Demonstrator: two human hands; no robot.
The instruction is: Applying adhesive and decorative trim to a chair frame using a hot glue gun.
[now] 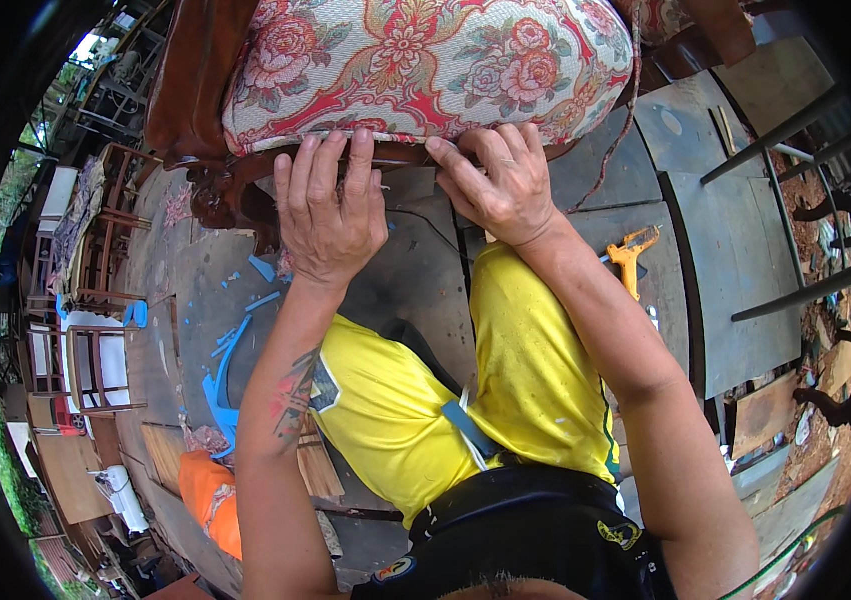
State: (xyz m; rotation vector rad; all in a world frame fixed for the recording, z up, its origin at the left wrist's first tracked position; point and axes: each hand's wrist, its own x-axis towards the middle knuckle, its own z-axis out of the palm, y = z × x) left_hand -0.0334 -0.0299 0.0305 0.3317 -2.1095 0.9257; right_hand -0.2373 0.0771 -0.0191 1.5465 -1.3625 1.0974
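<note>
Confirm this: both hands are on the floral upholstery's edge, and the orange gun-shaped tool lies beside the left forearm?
Wrong side: the head view shows the orange gun-shaped tool lying beside the right forearm. The rest stands.

At the top of the frame, the seat cover [401, 75] was cream, with pink and red flowers, grey-green leaves and curling red bands. The wooden frame [196, 80] at upper left was a glossy reddish brown. The shorts [536, 340] in the middle were bright yellow, the shirt [536, 545] below black. Right of centre, the pistol-shaped tool [629, 262] was orange-yellow; at left, the curved strip [218, 400] was light blue.
</note>
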